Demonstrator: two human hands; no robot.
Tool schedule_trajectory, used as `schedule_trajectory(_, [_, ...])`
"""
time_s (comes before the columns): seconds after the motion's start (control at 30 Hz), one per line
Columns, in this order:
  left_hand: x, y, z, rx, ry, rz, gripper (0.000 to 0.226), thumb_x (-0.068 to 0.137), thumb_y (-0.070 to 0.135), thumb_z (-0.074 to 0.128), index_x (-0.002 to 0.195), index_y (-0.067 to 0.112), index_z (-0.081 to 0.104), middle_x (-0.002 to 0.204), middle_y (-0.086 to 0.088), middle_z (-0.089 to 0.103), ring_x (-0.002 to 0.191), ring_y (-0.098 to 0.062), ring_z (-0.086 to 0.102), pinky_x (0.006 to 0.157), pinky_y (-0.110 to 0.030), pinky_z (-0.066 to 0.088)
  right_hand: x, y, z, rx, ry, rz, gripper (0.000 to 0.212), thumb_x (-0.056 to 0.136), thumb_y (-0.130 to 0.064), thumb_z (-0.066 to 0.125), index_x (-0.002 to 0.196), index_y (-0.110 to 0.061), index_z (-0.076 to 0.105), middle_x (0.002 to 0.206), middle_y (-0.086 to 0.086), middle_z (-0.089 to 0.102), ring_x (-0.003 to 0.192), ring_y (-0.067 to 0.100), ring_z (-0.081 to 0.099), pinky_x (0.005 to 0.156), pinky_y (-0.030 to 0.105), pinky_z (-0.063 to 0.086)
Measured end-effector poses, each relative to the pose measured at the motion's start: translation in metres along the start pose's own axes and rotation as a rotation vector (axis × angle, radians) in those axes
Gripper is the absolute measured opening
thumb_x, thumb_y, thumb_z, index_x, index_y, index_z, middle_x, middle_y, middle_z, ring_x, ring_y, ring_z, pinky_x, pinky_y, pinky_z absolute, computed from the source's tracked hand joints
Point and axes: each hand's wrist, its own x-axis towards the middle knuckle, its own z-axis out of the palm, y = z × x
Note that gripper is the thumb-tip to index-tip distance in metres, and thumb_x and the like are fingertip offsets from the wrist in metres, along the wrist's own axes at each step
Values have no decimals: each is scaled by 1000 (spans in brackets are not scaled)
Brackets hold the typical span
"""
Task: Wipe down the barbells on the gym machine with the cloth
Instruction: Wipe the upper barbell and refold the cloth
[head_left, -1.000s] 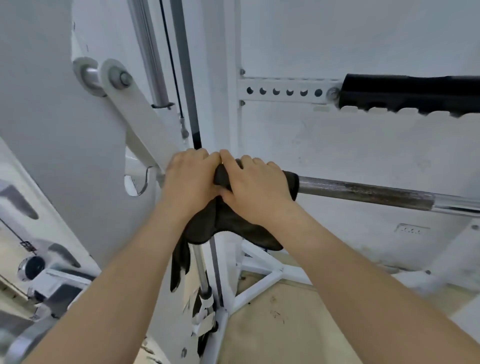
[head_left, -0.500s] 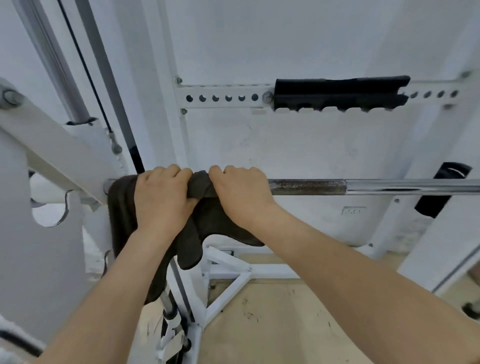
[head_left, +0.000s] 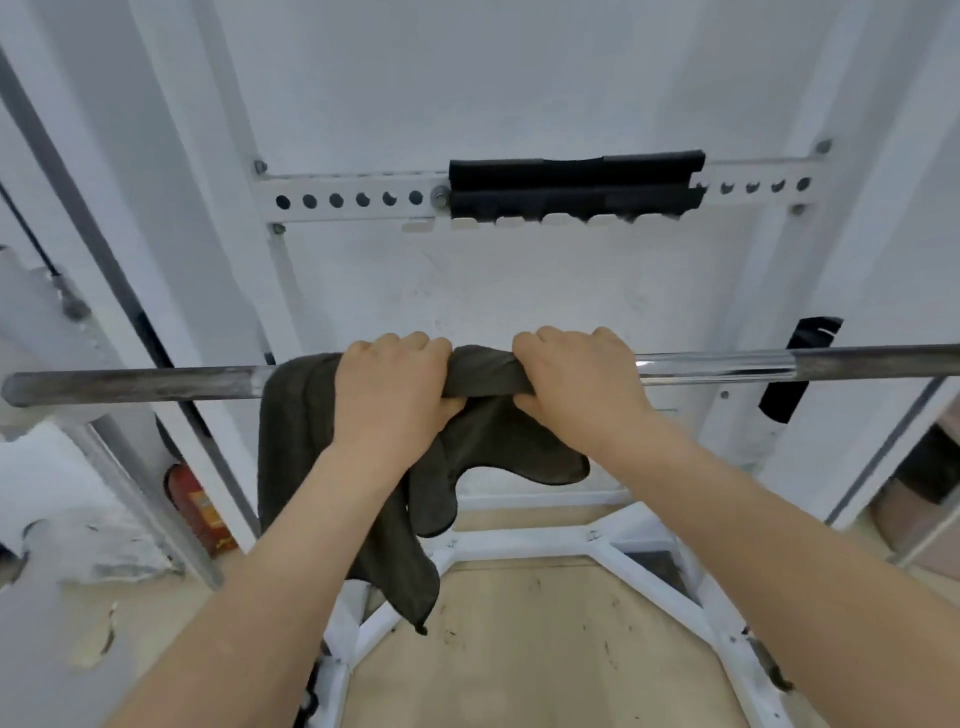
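Note:
A steel barbell (head_left: 135, 384) runs level across the view from left to right, dull and knurled at the left, shiny just right of my hands. A dark grey-brown cloth (head_left: 485, 376) is draped over its middle and hangs down below the bar. My left hand (head_left: 389, 395) grips the cloth around the bar. My right hand (head_left: 576, 384) grips it a short way to the right, with a bunched fold of cloth between the two hands.
The white machine frame (head_left: 524, 540) stands behind and below the bar. A perforated white crossbar carries a black pad (head_left: 574, 184) higher up. A red fire extinguisher (head_left: 200, 512) stands on the floor at left. A black hook (head_left: 797, 376) sits at right.
Both hands and the cloth have slid right along the bar, away from its left end, and the hands have spread slightly apart. More bare bar now shows on the left.

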Motion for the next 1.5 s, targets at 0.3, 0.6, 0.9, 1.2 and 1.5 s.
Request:
schedule_trajectory(0.3, [61, 212, -12, -223, -116, 294, 53, 89, 57, 51, 129, 24, 44, 120, 0, 54, 104, -23, 51, 73, -36, 40, -95, 208, -9, -63, -109, 257, 26, 80, -43, 59, 102, -30, 62, 112, -7, 59, 116, 22, 45, 100, 49, 28])
schedule_trajectory(0.6, [20, 138, -14, -340, -21, 138, 41, 92, 54, 45, 123, 30, 54, 113, 7, 64, 105, -21, 56, 87, -38, 44, -79, 181, -29, 462, -128, 101, 56, 70, -5, 57, 114, -35, 41, 115, -8, 40, 94, 12, 49, 100, 37, 30])
schedule_trajectory(0.9, [30, 168, -21, -391, -18, 132, 44, 97, 51, 38, 131, 29, 55, 111, 5, 68, 99, -21, 61, 82, -35, 45, -58, 233, -63, 505, -123, 244, 31, 84, -4, 64, 80, -33, 73, 77, -17, 67, 84, 5, 61, 79, 24, 50])
schedule_trajectory(1.2, [69, 272, -18, -203, -103, 386, 81, 91, 57, 50, 153, 25, 9, 135, -6, 46, 113, -27, 52, 77, -38, 44, -31, 267, -61, 752, 376, 573, 57, 82, 5, 39, 125, -27, 55, 113, -1, 58, 83, 9, 55, 72, 15, 39])
schedule_trajectory(1.5, [99, 323, -17, -38, -128, 289, 55, 89, 70, 14, 98, 22, 40, 71, 6, 43, 59, -21, 43, 52, -32, 33, -133, 383, -29, 690, 272, 632, 33, 89, -8, 48, 114, -22, 64, 112, -2, 66, 99, 11, 59, 92, 26, 46])
